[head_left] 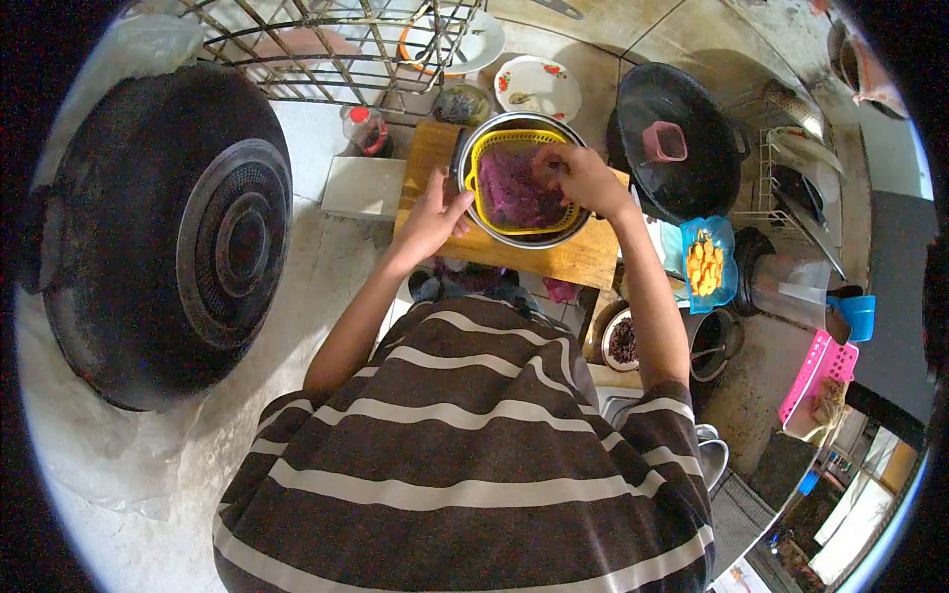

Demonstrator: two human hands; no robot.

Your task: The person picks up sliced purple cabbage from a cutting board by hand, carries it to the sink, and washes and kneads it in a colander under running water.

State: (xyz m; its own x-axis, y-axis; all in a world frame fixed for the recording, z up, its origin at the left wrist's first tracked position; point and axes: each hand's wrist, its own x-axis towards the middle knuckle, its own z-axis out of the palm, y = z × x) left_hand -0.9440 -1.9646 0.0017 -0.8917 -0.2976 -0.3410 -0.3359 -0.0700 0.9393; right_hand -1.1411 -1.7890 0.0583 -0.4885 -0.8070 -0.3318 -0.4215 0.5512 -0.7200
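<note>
A yellow plastic basket (pixel 473 178) sits inside a metal pot (pixel 539 243) on a wooden board. Purple, wet-looking stuff (pixel 514 188) fills the basket; its kind I cannot make out. My left hand (pixel 435 215) holds the pot's left side, its thumb at the rim close to the basket's handle. Over the basket's right side, my right hand (pixel 583 180) reaches in with curled fingers at the purple stuff. What those fingers hold, if anything, is hidden.
The wooden board (pixel 593 259) lies under the pot. Left stands a big black wok (pixel 119 247). Another black pan (pixel 682 128) holds a pink cup (pixel 664 142). Nearby are a blue tray (pixel 729 282) of yellow pieces, a floral plate (pixel 554 84) and a wire rack (pixel 326 49).
</note>
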